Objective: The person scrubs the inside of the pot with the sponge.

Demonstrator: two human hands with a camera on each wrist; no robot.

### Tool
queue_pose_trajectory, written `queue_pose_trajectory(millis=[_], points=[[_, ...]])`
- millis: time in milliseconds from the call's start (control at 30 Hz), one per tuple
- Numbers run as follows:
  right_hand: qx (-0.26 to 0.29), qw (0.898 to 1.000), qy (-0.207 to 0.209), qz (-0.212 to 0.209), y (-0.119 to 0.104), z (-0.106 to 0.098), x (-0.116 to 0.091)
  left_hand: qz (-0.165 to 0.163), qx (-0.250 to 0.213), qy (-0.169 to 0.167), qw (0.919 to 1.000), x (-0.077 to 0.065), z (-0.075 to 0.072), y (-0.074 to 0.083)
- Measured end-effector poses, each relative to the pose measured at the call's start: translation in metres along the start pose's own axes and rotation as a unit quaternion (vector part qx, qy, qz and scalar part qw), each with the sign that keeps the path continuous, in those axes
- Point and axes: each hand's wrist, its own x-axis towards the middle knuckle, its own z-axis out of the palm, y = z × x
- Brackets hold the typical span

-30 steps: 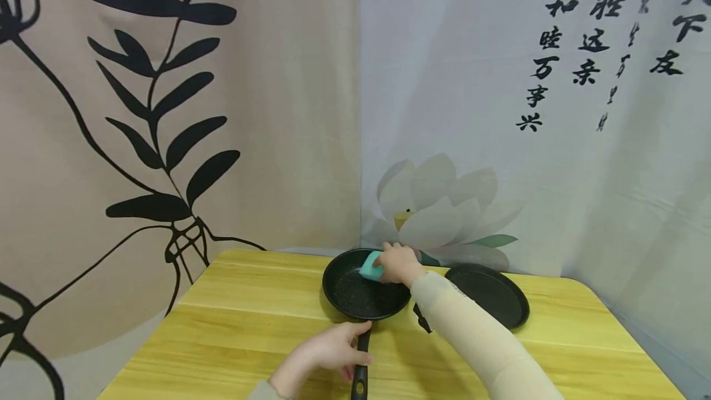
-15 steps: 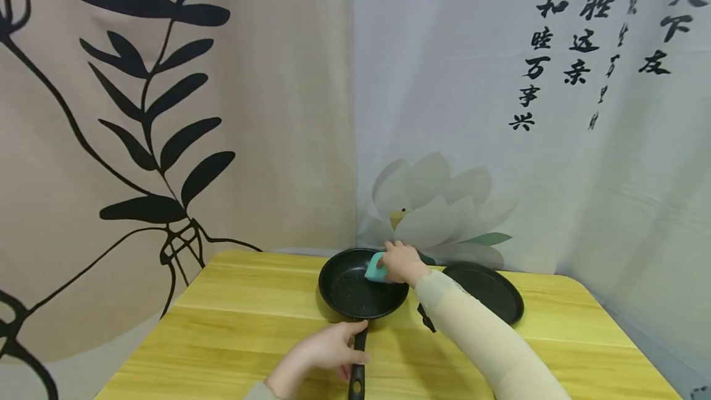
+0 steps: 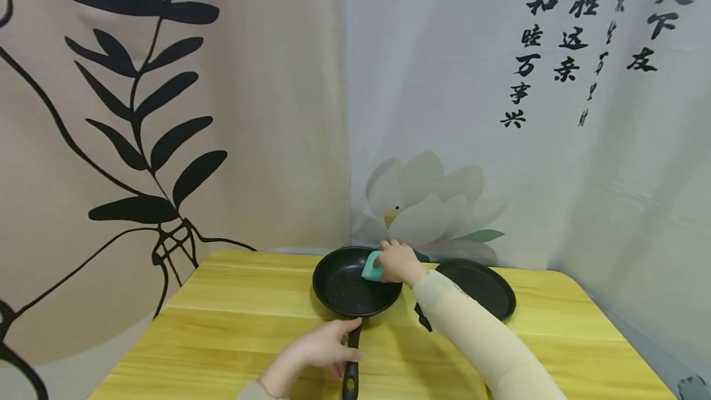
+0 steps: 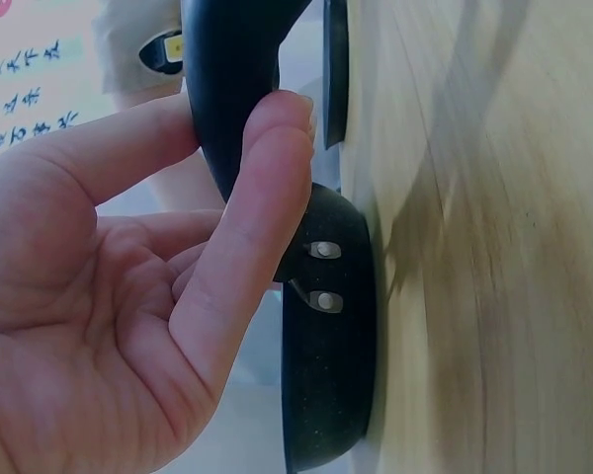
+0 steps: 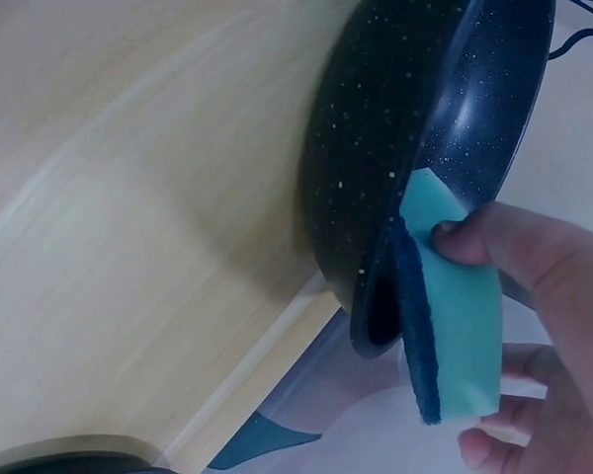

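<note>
A black speckled frying pan [image 3: 344,292] sits on the wooden table, its handle [image 3: 351,378] pointing toward me. My left hand [image 3: 318,347] pinches that handle near the pan's body, between thumb and fingers in the left wrist view. Two rivets [image 4: 324,276] show where the handle joins the pan. My right hand [image 3: 399,263] grips a teal sponge [image 5: 465,306] with a dark scouring layer [image 5: 420,336]. This dark side faces the pan, at the right part of its inside near the rim. The right hand hides part of the far right rim.
A flat black pan [image 3: 480,289] lies to the right, its handle [image 3: 423,318] partly behind my right sleeve [image 3: 483,338]. The wooden table [image 3: 239,307] ends at the back against a printed cloth [image 3: 278,141] with leaves, a lotus and writing.
The sponge in my right hand has shifted slightly right within the pan. My left hand keeps its hold on the handle. The whole head view has drifted a little.
</note>
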Motion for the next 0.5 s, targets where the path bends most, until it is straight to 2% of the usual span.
queue_pose_trajectory(millis=[367, 500], points=[[0.003, 1.0, 0.014, -0.006, 0.003, 0.0009, -0.0004, 0.013, 0.004, 0.0, 0.9999, -0.0007, -0.0027, 0.0016], [0.003, 1.0, 0.002, -0.002, 0.005, 0.0029, -0.0017, 0.012, 0.006, -0.006, 0.9999, 0.001, -0.0011, 0.0029]])
